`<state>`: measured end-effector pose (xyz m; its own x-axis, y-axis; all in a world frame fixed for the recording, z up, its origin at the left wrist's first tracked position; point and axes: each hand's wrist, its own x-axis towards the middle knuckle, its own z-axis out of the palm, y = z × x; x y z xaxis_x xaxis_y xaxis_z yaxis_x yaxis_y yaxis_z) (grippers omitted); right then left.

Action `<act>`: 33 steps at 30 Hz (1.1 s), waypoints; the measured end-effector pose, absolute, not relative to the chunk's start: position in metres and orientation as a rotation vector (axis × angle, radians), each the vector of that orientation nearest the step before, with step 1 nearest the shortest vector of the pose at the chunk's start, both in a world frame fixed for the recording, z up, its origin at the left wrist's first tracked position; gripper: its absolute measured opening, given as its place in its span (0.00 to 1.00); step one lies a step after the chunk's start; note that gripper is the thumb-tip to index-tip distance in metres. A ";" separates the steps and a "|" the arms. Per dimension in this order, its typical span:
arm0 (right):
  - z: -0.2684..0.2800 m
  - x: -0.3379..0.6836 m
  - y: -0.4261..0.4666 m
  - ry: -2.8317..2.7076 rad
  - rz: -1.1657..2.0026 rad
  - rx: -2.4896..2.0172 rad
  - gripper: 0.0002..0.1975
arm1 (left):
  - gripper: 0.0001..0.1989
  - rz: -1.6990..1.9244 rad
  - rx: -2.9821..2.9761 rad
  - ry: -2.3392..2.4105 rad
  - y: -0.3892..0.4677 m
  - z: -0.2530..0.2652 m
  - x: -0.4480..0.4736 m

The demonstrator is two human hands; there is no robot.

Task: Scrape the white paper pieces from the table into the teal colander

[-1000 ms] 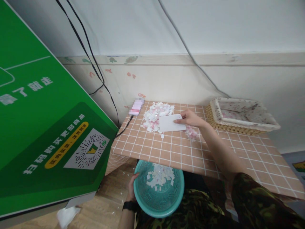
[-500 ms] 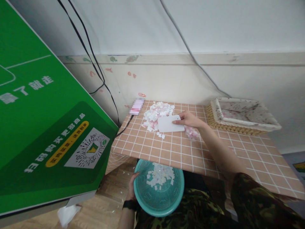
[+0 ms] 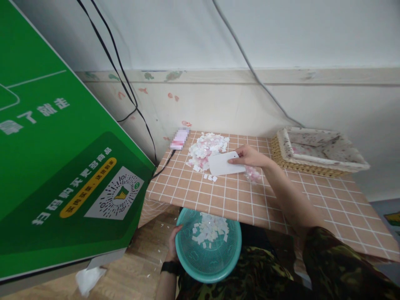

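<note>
My right hand (image 3: 250,156) pinches the upper right corner of a flat white scraper-like card (image 3: 225,163) with a small hole in it. The card is tilted at the right side of a heap of small white and pink pieces (image 3: 206,148) on the table. A few loose pieces (image 3: 210,177) lie just below the card. Behind my right wrist is a clear packet with pink contents (image 3: 252,175). Below the table edge, my left hand (image 3: 174,243) grips the left rim of a teal plastic basket (image 3: 233,266). White pieces (image 3: 212,229) lie inside that basket.
A checked cloth covers the table (image 3: 187,193). A phone-like object (image 3: 180,138), blurred, stands at the back left with a black cable. On the right sits a lined wicker basket (image 3: 318,168). A large green panel (image 3: 62,166) fills the left side.
My right hand and the white card have shifted slightly to the right, and the card is tilted a little more. My left hand and the teal basket stay in place.
</note>
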<state>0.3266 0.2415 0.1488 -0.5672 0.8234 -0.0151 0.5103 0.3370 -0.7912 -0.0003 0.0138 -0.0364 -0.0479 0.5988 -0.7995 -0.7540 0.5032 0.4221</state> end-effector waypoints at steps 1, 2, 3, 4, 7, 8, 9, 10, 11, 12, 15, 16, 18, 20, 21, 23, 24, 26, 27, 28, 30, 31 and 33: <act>0.151 0.328 0.241 -2.233 1.068 -1.188 0.16 | 0.07 1.098 -0.165 1.188 0.014 -0.036 0.000; 0.154 0.330 0.240 -2.243 1.036 -1.204 0.16 | 0.08 1.092 -0.163 1.189 0.014 -0.036 0.000; 0.156 0.332 0.240 -2.248 1.005 -1.225 0.16 | 0.08 1.092 -0.158 1.190 0.014 -0.036 0.000; 0.159 0.334 0.239 -2.249 0.979 -1.247 0.16 | 0.08 1.096 -0.151 1.189 0.014 -0.036 -0.001; 0.163 0.337 0.237 -2.243 0.937 -1.280 0.16 | 0.07 1.117 -0.138 1.178 0.014 -0.035 -0.001; 0.164 0.337 0.237 -2.243 0.943 -1.272 0.16 | 0.07 1.123 -0.138 1.171 0.014 -0.034 -0.001; 0.164 0.336 0.236 -2.246 0.962 -1.255 0.16 | 0.07 1.123 -0.137 1.165 0.014 -0.033 0.000; 0.163 0.336 0.236 -2.250 0.987 -1.235 0.16 | 0.07 1.121 -0.133 1.163 0.014 -0.032 0.000; 0.163 0.335 0.236 -2.256 1.014 -1.218 0.16 | 0.07 1.121 -0.126 1.162 0.014 -0.031 0.000; 0.162 0.335 0.237 -2.261 1.031 -1.210 0.16 | 0.08 1.125 -0.117 1.166 0.013 -0.032 0.000; 0.162 0.339 0.239 -2.267 1.006 -1.247 0.16 | 0.09 1.133 -0.101 1.187 0.013 -0.037 -0.001; 0.163 0.340 0.240 -2.260 0.994 -1.260 0.16 | 0.09 1.138 -0.102 1.191 0.012 -0.040 -0.002; 0.166 0.342 0.238 -2.239 1.006 -1.255 0.16 | 0.09 1.144 -0.104 1.193 0.012 -0.045 -0.004; 0.168 0.339 0.231 -2.211 1.040 -1.232 0.16 | 0.08 1.147 -0.099 1.188 0.011 -0.049 -0.006; 0.168 0.336 0.225 -2.192 1.052 -1.230 0.17 | 0.08 1.142 -0.093 1.185 0.011 -0.050 -0.007; 0.165 0.327 0.207 -2.135 1.049 -1.259 0.18 | 0.09 1.120 -0.081 1.184 0.011 -0.049 -0.007; 0.161 0.323 0.196 -2.107 1.038 -1.277 0.18 | 0.09 1.112 -0.079 1.182 0.011 -0.047 -0.006; 0.152 0.317 0.173 -2.065 0.976 -1.303 0.20 | 0.10 1.106 -0.084 1.171 0.011 -0.043 -0.005; 0.146 0.316 0.161 -2.067 0.923 -1.311 0.21 | 0.10 1.108 -0.090 1.166 0.011 -0.041 -0.005; 0.141 0.316 0.151 -2.070 0.857 -1.326 0.22 | 0.10 1.108 -0.095 1.162 0.011 -0.039 -0.004; 0.133 0.319 0.135 -2.029 0.741 -1.414 0.22 | 0.09 1.085 -0.099 1.152 0.012 -0.038 -0.004; 0.130 0.322 0.128 -2.003 0.695 -1.456 0.22 | 0.10 1.066 -0.095 1.147 0.012 -0.038 -0.005; 0.127 0.327 0.119 -1.939 0.643 -1.518 0.21 | 0.10 1.037 -0.085 1.140 0.012 -0.041 -0.006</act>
<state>0.3269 0.1190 0.1275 -0.1776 0.9722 0.1528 0.6885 0.2337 -0.6865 -0.0063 0.0117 -0.0406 0.0305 0.6320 -0.7744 -0.7108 0.5584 0.4277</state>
